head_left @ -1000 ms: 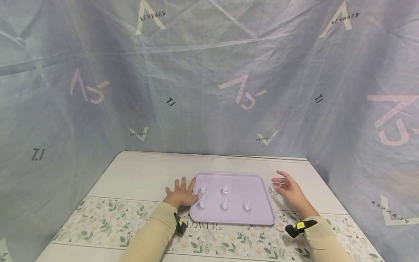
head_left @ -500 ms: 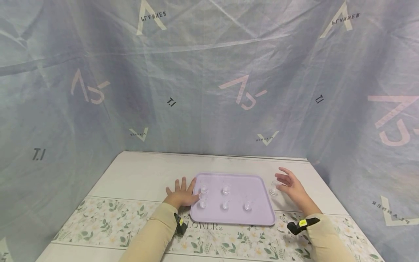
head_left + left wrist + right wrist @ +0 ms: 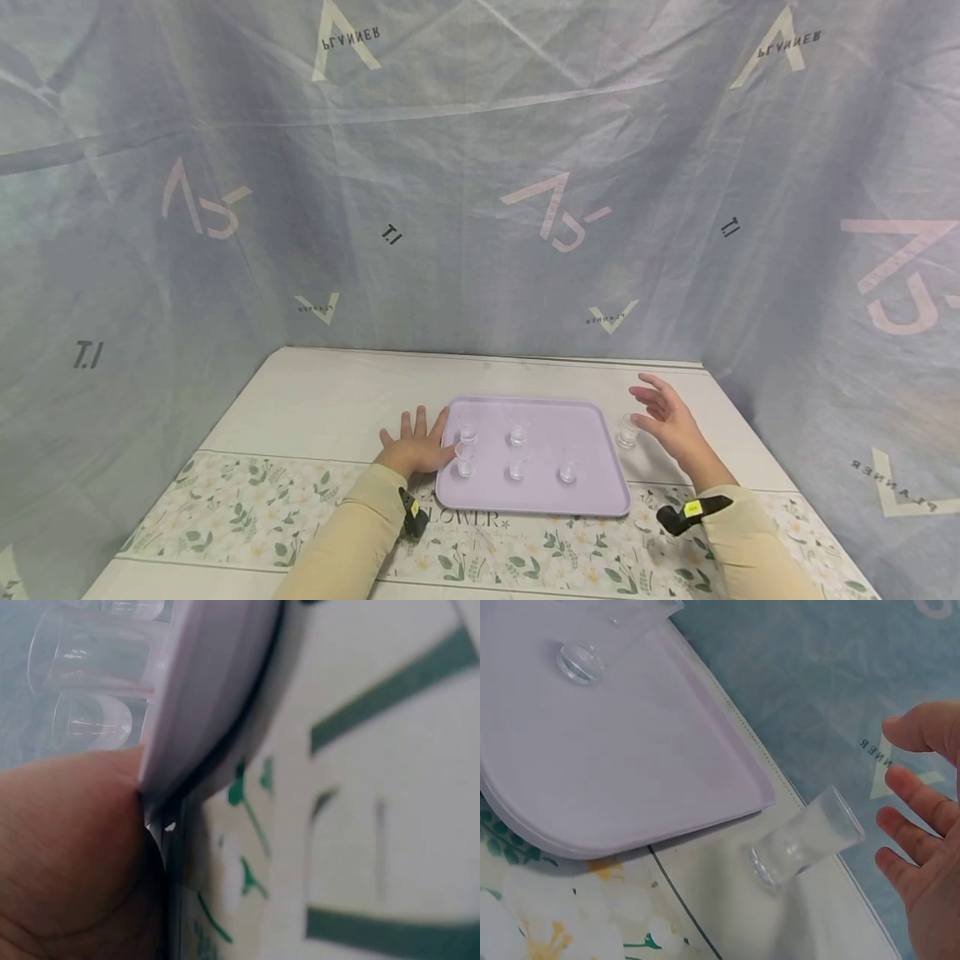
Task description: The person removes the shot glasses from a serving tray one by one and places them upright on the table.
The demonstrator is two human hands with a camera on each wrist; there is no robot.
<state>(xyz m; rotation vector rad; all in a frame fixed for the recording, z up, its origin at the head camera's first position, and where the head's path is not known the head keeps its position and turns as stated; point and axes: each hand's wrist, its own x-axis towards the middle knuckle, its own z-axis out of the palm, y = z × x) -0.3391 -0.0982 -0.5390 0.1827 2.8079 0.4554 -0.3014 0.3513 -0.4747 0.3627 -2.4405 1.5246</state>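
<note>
A lilac tray (image 3: 536,497) lies on the table with several small clear shot glasses standing on it, among them one near its right front (image 3: 567,472). My left hand (image 3: 415,451) rests at the tray's left edge, fingers spread flat and thumb reaching over the rim. In the left wrist view part of that hand (image 3: 71,840) touches the tray wall (image 3: 217,690). Another shot glass (image 3: 806,838) stands upright on the table just right of the tray. Beside it, my right hand (image 3: 673,429) is raised with relaxed fingers and holds nothing; a gap separates fingertips and glass in the right wrist view.
The table has a white surface (image 3: 337,383) crossed by a floral printed band (image 3: 255,508). Grey-blue printed curtains (image 3: 465,275) enclose it at the back and both sides. Black straps with yellow labels sit at both wrists.
My right hand has let go of the shot glass beside the tray and drawn up and to the right, its fingers opening. The glass stays standing there. The left hand has not moved.
</note>
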